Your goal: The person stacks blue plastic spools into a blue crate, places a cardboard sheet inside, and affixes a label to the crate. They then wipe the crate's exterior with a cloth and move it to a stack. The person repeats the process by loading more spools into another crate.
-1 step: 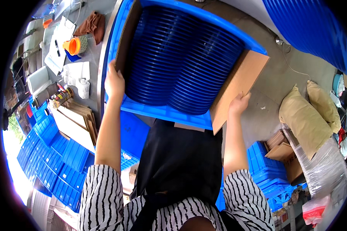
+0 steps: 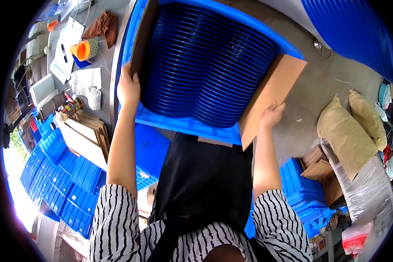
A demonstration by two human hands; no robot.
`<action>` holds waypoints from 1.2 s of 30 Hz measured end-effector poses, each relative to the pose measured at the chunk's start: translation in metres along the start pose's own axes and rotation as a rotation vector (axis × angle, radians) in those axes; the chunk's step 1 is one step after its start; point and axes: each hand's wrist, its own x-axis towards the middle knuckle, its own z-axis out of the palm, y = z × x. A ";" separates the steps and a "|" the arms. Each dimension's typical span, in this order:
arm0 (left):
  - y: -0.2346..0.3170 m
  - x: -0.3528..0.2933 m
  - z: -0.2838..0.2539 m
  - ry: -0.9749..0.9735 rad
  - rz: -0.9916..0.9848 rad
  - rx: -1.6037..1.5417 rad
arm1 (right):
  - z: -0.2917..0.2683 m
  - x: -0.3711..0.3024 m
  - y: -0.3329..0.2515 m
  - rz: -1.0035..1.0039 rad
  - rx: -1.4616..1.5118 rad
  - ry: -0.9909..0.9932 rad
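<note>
A blue plastic crate in front of me holds two side-by-side rows of dark blue round ribbed pieces, packed closely on edge. Along its left wall stands a cardboard sheet; my left hand is closed on that sheet's near end, fingers partly hidden. At the right side, a second cardboard sheet leans outward against the rows and sticks up past the rim. My right hand pinches its outer edge, thumb on the face towards me.
Left of the crate, a grey table carries papers, an orange cup and a brown cloth. Blue crates and cardboard sheets stand at lower left. Tan sacks lie right; more ribbed blue pieces rise upper right.
The crate, both hands and the right cardboard sheet sit very slightly higher in the picture. Both hands keep their hold.
</note>
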 end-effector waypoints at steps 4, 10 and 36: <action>0.050 0.028 -0.005 -0.068 -0.090 0.028 | -0.002 -0.008 -0.016 0.072 -0.033 -0.025; 0.042 0.021 0.022 -0.040 -0.018 0.070 | 0.005 -0.010 -0.011 0.026 -0.052 0.056; -0.049 0.044 0.022 -0.087 -0.192 0.153 | 0.030 0.024 0.074 0.135 0.534 -0.240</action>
